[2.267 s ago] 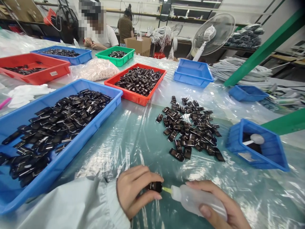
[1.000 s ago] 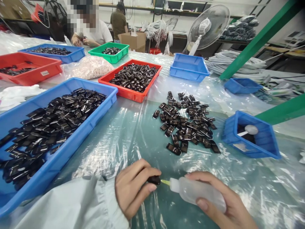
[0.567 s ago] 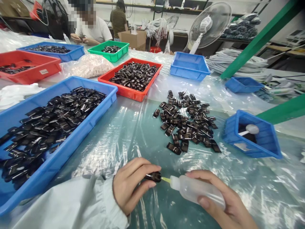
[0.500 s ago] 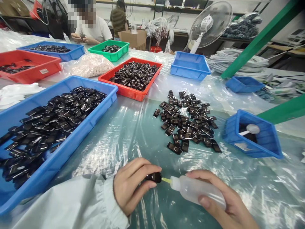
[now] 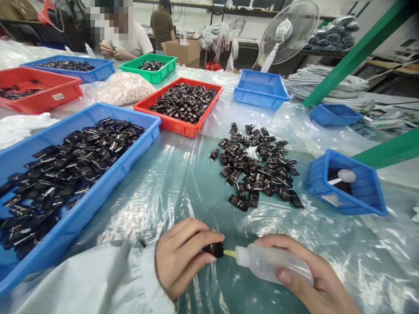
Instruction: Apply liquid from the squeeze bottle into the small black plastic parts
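Note:
My left hand (image 5: 185, 257) pinches a small glossy black piece (image 5: 215, 249) between thumb and fingers near the table's front. Wrapped round a translucent white squeeze bottle (image 5: 270, 261) is my right hand (image 5: 303, 268). The bottle lies nearly level, and its thin yellow-green tip (image 5: 229, 253) meets the right end of the black piece; whether it goes inside cannot be made out. Beyond my hands, a loose pile of similar black pieces (image 5: 258, 168) lies on the green, plastic-covered table (image 5: 183, 174).
A long blue tray (image 5: 108, 192) of black pieces is at left, a red tray (image 5: 193, 131) of them behind. A blue bin (image 5: 356, 198) with a white spoon (image 5: 346, 176) stands right, near a green post (image 5: 356, 52). A person (image 5: 139, 39) sits across the table.
Both hands, with the black piece and the bottle, have shifted very slightly right and down. The tip remains at the piece's end.

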{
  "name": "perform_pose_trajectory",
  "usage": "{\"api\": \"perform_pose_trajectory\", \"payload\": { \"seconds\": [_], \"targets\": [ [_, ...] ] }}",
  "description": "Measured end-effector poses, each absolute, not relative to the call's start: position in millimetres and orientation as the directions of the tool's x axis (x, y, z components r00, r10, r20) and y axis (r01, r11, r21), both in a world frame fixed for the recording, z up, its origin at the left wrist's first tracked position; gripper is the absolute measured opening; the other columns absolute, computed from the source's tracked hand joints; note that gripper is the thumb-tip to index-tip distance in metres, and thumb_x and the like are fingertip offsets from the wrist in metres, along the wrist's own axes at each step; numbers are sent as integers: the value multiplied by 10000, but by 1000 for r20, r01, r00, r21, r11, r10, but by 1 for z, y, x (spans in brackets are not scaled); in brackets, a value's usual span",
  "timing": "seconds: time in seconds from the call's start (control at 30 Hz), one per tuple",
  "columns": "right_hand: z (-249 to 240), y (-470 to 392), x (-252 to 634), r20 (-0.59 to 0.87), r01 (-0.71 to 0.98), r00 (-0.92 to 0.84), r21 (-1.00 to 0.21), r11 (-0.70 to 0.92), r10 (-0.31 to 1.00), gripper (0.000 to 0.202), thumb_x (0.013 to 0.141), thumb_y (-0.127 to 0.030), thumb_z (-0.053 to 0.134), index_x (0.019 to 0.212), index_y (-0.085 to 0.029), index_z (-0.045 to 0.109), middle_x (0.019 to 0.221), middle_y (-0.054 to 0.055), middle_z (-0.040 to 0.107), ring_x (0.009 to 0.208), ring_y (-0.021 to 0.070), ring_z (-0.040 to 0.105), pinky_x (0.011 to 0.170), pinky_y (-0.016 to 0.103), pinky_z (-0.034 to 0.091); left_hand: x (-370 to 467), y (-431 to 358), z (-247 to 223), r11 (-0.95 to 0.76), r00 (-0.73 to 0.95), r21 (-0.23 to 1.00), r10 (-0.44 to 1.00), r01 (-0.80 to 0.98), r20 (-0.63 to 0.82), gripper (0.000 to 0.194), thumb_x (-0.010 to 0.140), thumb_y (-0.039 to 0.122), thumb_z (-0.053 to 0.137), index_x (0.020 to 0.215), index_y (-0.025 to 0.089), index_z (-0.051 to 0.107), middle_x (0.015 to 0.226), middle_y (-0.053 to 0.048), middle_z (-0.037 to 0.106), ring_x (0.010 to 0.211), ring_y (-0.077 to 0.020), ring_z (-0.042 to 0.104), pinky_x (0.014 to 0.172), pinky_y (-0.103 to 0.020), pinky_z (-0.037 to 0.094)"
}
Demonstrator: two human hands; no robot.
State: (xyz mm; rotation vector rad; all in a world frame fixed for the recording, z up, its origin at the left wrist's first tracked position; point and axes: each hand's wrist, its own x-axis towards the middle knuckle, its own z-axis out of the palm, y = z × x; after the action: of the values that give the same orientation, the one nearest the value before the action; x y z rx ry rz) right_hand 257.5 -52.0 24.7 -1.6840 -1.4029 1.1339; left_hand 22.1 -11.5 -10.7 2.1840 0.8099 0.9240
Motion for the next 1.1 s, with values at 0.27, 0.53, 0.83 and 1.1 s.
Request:
{"api": "perform_pose_trajectory", "payload": {
  "seconds": [0.27,0.53,0.83,1.1],
  "targets": [
    [24,-51,259,-195,409,33,-892,-191,980,162,725,-433,640,850,-352,702,794,-17,713,682,202,659,456,220,466,21,-12,-12,-621,583,732,716,281,384,270,979,275,372,1166,163,532,959,-100,575,824,-200,532,690,-319,447],
    [22,-45,273,-103,520,-34,-851,-70,994,208,814,-470,546,946,-349,650,884,1,719,693,205,687,477,232,539,21,-9,-9,-408,484,851,847,330,219,254,956,221,373,1173,225,504,1003,-71,558,865,-188,554,737,-299,452],
    [8,-37,280,-31,475,102,-877,-76,994,327,849,-425,543,1163,-336,573,1210,8,649,1090,216,608,850,276,536,21,-8,-9,-239,373,892,924,385,87,245,944,262,359,1154,269,485,1025,-43,553,932,-201,552,739,-298,452],
    [5,-36,267,256,528,339,-848,42,906,394,748,-381,641,1113,-284,526,1047,67,568,1006,268,561,894,441,451,22,-9,-10,-288,393,889,909,357,137,239,941,242,370,1149,250,487,970,-31,557,858,-167,559,748,-269,438]
  ]
}}
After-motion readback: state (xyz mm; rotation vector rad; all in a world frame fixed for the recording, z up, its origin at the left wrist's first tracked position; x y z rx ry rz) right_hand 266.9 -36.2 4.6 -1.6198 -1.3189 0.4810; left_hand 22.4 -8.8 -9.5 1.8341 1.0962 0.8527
